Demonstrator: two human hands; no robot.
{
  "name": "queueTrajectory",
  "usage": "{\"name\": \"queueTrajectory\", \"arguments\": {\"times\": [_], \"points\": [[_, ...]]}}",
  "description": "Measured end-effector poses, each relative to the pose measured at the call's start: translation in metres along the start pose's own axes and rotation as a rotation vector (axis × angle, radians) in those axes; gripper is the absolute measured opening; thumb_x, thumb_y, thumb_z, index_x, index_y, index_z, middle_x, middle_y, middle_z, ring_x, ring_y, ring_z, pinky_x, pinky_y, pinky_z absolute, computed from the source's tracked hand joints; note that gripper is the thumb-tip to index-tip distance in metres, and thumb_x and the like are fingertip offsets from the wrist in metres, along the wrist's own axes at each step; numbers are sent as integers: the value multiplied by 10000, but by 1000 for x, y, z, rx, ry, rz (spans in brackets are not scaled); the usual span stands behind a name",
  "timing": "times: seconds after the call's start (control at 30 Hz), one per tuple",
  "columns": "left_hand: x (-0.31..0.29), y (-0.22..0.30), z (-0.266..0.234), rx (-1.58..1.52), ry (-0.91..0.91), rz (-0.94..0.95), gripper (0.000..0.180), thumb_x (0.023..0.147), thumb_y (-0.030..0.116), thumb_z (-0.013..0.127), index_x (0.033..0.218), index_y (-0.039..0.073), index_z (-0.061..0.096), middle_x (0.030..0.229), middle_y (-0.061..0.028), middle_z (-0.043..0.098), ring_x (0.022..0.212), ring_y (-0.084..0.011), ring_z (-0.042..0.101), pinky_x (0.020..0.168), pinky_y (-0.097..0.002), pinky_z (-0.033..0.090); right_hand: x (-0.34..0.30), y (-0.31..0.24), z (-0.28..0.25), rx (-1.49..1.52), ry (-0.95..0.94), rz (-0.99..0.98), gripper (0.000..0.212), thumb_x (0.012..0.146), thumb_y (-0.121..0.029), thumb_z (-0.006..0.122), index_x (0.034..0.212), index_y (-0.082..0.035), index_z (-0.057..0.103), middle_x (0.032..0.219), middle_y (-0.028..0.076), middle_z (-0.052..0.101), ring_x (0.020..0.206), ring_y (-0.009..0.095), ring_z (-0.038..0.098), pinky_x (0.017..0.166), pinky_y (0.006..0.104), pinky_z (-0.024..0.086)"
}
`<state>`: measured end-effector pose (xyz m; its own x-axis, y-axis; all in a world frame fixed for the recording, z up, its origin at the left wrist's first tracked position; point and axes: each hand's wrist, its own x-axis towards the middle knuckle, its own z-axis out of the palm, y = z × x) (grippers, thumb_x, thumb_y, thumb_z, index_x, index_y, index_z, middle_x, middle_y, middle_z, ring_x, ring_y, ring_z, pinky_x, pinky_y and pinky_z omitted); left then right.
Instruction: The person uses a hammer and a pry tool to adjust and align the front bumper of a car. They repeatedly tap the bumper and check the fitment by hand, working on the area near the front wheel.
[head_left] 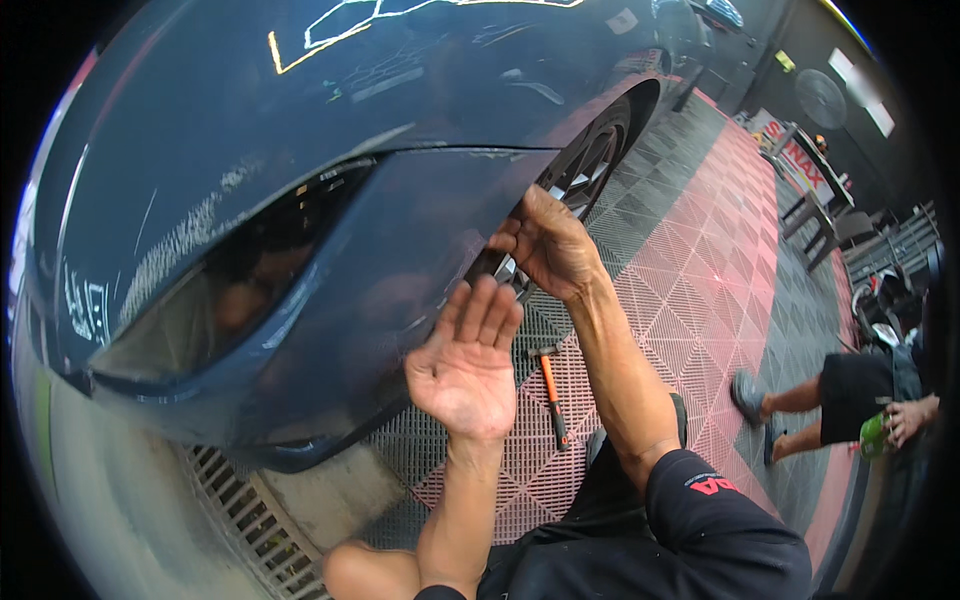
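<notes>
My left hand (pixel 465 365) is held palm up in front of the dark blue car bumper (pixel 400 260), fingers stretched out and nothing in the palm. Farther forward and to the right, my right hand (pixel 555 245) is bent at the wrist beside the bumper's wheel-side edge. Its fingers are loosely curved and apart, with no object visible in them; whether they touch the edge I cannot tell. Behind it shows part of the front wheel (pixel 595 155). A hammer (pixel 554 400) with an orange and black handle lies on the floor below my right forearm.
Pale scuffs (pixel 185 245) mark the bodywork above the dark headlight (pixel 240 275). Red and grey grid tiles (pixel 690 270) cover the floor, with a metal drain grate (pixel 250 515) at lower left. On the right another person's hand (pixel 912 418) holds a green container (pixel 876 435).
</notes>
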<state>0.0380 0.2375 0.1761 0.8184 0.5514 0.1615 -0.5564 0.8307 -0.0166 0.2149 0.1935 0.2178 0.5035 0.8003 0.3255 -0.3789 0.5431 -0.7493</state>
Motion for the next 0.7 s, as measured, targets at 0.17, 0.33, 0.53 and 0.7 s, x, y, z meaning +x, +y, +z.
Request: {"name": "queueTrajectory", "arguments": {"times": [0.17,0.33,0.53,0.7], "points": [[-26,38,-37,823,178,-246,438,994,247,445,1250,-53,634,1156,-227,738,1071,-317,722,1014,-438,537,-22,1,1,-100,179,74,319,1050,-285,614,1226,-19,639,1162,137,705,1042,272,719,928,410,598],[-69,89,-99,1534,58,-538,369,1001,232,573,1228,-41,673,1136,-212,748,1035,-273,734,940,-381,564,-61,11,7,-140,434,84,464,1020,-322,651,1309,36,591,1217,183,679,1088,286,697,942,418,589],[-81,130,-162,2169,-404,-1120,491,948,314,604,1312,-14,631,1237,-300,682,1177,-440,655,1047,-509,487,-68,20,38,-181,546,24,484,1043,-346,606,1332,41,574,1237,185,675,1119,295,687,963,429,581],[-68,125,-169,2090,-512,-1188,556,948,351,587,1364,-18,586,1314,-321,630,1232,-480,601,1089,-555,436,-60,10,69,-203,620,-43,486,1078,-355,528,1359,40,559,1224,164,694,1142,307,689,990,435,589]]}}
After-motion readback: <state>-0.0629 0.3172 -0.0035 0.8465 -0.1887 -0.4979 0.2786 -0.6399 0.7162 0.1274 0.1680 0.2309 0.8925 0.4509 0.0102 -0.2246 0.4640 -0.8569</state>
